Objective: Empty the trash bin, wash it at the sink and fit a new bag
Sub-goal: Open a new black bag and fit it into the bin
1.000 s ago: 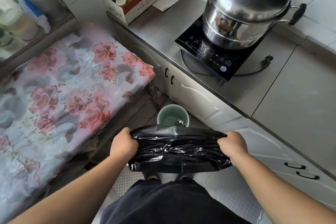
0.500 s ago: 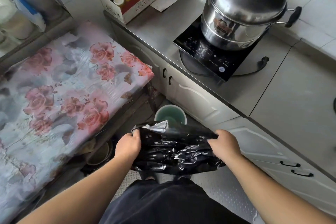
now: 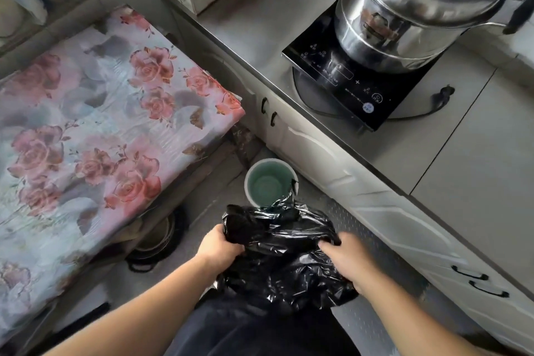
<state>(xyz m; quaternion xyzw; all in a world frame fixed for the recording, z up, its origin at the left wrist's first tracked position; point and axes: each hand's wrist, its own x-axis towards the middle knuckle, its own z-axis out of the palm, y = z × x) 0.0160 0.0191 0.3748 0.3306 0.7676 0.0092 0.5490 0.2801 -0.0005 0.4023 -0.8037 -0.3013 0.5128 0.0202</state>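
Observation:
A small round trash bin (image 3: 270, 183), white-rimmed with a pale green inside, stands on the floor against the cabinet front, with no bag in it. Just in front of it I hold a crumpled black plastic bag (image 3: 284, 257) above my lap. My left hand (image 3: 219, 246) grips the bag's left edge. My right hand (image 3: 346, 257) clutches its right side, fingers dug into the plastic. A corner of the bag reaches up over the bin's near rim.
A table with a rose-print cloth (image 3: 95, 130) fills the left. On the right runs a counter (image 3: 474, 159) with an induction hob (image 3: 352, 81) and a steel pot (image 3: 419, 6). White cabinet doors (image 3: 361, 191) stand below. A metal bowl (image 3: 157, 237) lies under the table.
The bag was stretched flat between both hands; the hands have come closer and lower, and the bag is bunched and puffed. The bin shows more fully behind it.

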